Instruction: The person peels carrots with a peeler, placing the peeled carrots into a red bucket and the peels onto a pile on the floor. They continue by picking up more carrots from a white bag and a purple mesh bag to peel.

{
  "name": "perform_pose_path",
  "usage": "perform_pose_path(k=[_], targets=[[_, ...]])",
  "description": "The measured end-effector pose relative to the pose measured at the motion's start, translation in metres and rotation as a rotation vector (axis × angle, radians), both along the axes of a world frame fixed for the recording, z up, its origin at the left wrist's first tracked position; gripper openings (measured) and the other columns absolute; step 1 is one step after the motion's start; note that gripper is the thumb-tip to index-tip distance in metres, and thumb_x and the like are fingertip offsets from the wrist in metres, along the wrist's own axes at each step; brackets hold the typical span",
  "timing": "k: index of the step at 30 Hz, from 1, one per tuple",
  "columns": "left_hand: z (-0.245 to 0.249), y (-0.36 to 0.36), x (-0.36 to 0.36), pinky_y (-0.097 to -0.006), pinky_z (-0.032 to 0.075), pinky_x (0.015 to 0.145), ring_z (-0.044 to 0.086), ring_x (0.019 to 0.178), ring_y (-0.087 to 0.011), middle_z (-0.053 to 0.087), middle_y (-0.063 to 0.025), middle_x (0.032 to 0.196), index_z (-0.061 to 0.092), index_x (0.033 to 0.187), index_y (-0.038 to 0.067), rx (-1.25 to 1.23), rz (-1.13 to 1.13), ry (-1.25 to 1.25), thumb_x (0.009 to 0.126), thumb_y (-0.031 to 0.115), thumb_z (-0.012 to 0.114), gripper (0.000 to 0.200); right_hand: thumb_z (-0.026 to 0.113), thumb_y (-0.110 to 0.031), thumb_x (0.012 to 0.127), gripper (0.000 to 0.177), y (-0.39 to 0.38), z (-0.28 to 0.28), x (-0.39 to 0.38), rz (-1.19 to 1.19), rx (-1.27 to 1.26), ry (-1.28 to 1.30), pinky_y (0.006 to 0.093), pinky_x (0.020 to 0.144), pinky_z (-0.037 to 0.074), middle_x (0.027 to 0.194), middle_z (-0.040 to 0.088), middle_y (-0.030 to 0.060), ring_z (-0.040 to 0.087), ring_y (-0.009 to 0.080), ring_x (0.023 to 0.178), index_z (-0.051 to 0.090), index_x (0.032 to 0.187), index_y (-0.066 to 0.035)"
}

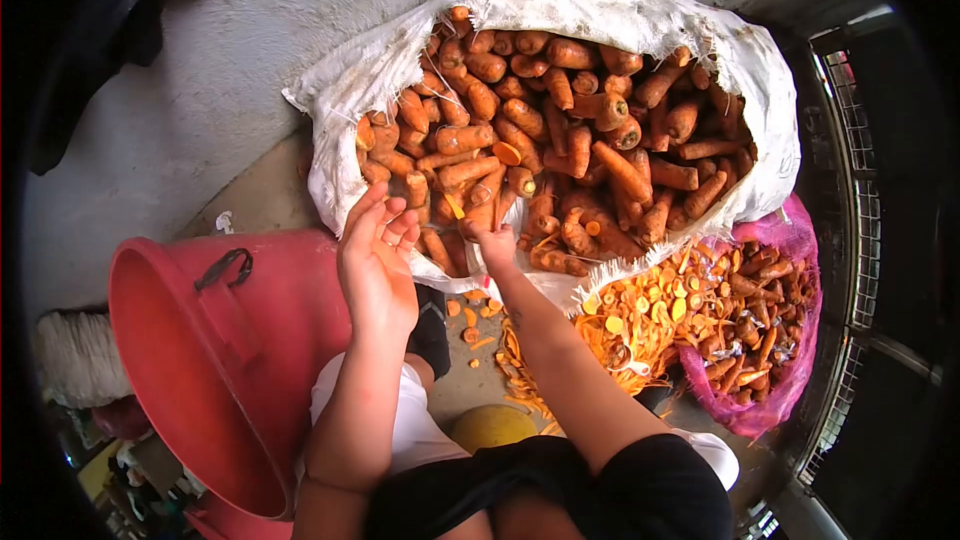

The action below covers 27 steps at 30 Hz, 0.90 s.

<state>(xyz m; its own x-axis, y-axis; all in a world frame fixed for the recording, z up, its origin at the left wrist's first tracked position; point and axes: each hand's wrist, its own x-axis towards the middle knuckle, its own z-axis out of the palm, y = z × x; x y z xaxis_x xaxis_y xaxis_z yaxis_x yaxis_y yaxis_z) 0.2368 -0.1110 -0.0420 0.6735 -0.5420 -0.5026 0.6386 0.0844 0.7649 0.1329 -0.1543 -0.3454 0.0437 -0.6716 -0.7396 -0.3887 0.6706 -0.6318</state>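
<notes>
I see the left hand (pixel 378 275) empty, fingers loosely spread; the grip of the right hand (pixel 492 243) I cannot tell. Nudging the loosely heaped carrots (pixel 622 172) could start a slide.

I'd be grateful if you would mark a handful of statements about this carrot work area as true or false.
1. The white sack is open, with many carrots showing inside. True.
2. The red tub is on the person's right. False: it is on their left.
3. The left hand is open, with its fingers apart. True.
4. The right hand is inside the red tub. False: it is at the near side of the white sack's opening.
5. Orange peelings lie heaped beside the pink mesh bag. True.
6. The pink mesh bag holds only peelings. False: carrot-like pieces fill much of it.
</notes>
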Motion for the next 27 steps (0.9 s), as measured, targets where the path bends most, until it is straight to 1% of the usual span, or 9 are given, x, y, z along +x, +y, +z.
perform_pose_path(k=[3, 4, 11, 16, 18, 19, 22, 25, 27], targets=[[0.003, -0.003, -0.002, -0.0311, 0.045, 0.083, 0.057, 0.087, -0.0161, 0.060, -0.0041, 0.095, 0.057, 0.116, 0.005, -0.027, 0.027, 0.032, 0.089, 0.015, 0.057, 0.029, 0.077, -0.051, 0.066, 0.058, -0.019, 0.022, -0.038, -0.019, 0.258, -0.307, 0.0311, 0.047, 0.041, 0.074, 0.063, 0.0092, 0.052, 0.0172, 0.049, 0.057, 0.096, -0.006], [0.005, -0.003, -0.003, -0.0310, 0.044, 0.082, 0.058, 0.086, -0.0155, 0.061, -0.0038, 0.095, 0.057, 0.116, 0.006, -0.031, 0.017, 0.034, 0.088, 0.017, 0.058, 0.030, 0.072, -0.051, 0.071, 0.044, -0.022, 0.032, -0.049, -0.134, 0.335, -0.448, 0.0254, 0.037, 0.023, 0.058, 0.052, 0.0011, 0.029, 0.0094, 0.036, 0.056, 0.088, -0.013], [0.010, 0.001, -0.021, -0.0343, 0.031, 0.095, 0.049, 0.106, -0.0153, 0.055, -0.0023, 0.111, 0.056, 0.121, 0.013, 0.121, -0.172, -0.012, 0.086, 0.032, 0.062, 0.040, 0.052, -0.053, 0.087, 0.052, 0.021, 0.137, -0.134, -0.268, 0.448, -0.839, 0.0191, 0.032, 0.026, 0.077, 0.061, 0.0164, 0.029, 0.0059, 0.035, 0.051, 0.102, -0.003], [0.027, 0.008, -0.053, -0.0448, 0.018, 0.108, 0.028, 0.136, -0.0303, 0.028, -0.0193, 0.148, 0.039, 0.139, 0.008, 0.068, -0.483, 0.018, 0.076, 0.059, 0.064, 0.085, 0.059, -0.057, 0.080, 0.073, 0.058, 0.221, -0.171, -0.222, 0.369, -1.357, 0.0181, 0.034, 0.034, 0.084, 0.059, 0.0185, 0.034, 0.0051, 0.035, 0.047, 0.116, 0.006], [0.041, 0.012, -0.043, -0.0482, 0.025, 0.105, 0.039, 0.129, -0.0247, 0.049, -0.0190, 0.131, 0.047, 0.128, 0.008, -0.006, -0.710, 0.391, 0.075, 0.064, 0.065, 0.079, 0.058, -0.062, 0.078, 0.079, 0.071, 0.257, -0.176, -0.186, 0.339, -1.458, 0.0190, 0.034, 0.035, 0.081, 0.057, 0.0156, 0.034, 0.0057, 0.035, 0.046, 0.117, 0.006], [0.060, 0.018, -0.077, -0.0472, 0.031, 0.102, 0.047, 0.123, -0.0214, 0.057, -0.0172, 0.122, 0.053, 0.121, 0.008, 0.023, -0.811, 0.033, 0.076, 0.062, 0.066, 0.072, 0.057, -0.065, 0.078, 0.082, 0.077, 0.270, -0.179, -0.176, 0.320, -1.476, 0.0198, 0.035, 0.036, 0.079, 0.056, 0.0134, 0.033, 0.0062, 0.035, 0.047, 0.118, 0.005], [0.051, 0.026, -0.111, -0.0373, 0.045, 0.089, 0.061, 0.097, -0.0141, 0.066, -0.0077, 0.098, 0.061, 0.104, 0.008, -0.297, -0.857, 0.234, 0.079, 0.048, 0.071, 0.048, 0.051, -0.071, 0.080, 0.080, 0.094, 0.308, -0.195, -0.154, 0.134, -1.131, 0.0205, 0.035, 0.032, 0.074, 0.054, 0.0071, 0.030, 0.0075, 0.034, 0.049, 0.112, 0.002], [0.032, 0.030, -0.127, -0.0301, 0.050, 0.075, 0.063, 0.080, -0.0145, 0.066, -0.0066, 0.090, 0.064, 0.096, 0.006, -0.294, -0.843, -0.322, 0.080, 0.036, 0.074, 0.035, 0.047, -0.056, 0.093, 0.049, 0.115, 0.310, -0.225, -0.194, -0.179, -0.457, 0.0213, 0.036, 0.024, 0.072, 0.053, 0.0014, 0.031, 0.0064, 0.038, 0.050, 0.103, -0.008], [0.030, 0.035, -0.133, -0.0348, 0.051, 0.077, 0.067, 0.087, -0.0234, 0.069, -0.0095, 0.093, 0.061, 0.106, 0.003, -0.108, -0.975, -0.825, 0.072, 0.043, 0.075, 0.055, 0.045, -0.051, 0.096, 0.045, 0.134, 0.308, -0.254, -0.275, -0.354, -0.336, 0.0217, 0.040, 0.029, 0.077, 0.054, 0.0027, 0.037, 0.0068, 0.046, 0.049, 0.111, -0.009]])
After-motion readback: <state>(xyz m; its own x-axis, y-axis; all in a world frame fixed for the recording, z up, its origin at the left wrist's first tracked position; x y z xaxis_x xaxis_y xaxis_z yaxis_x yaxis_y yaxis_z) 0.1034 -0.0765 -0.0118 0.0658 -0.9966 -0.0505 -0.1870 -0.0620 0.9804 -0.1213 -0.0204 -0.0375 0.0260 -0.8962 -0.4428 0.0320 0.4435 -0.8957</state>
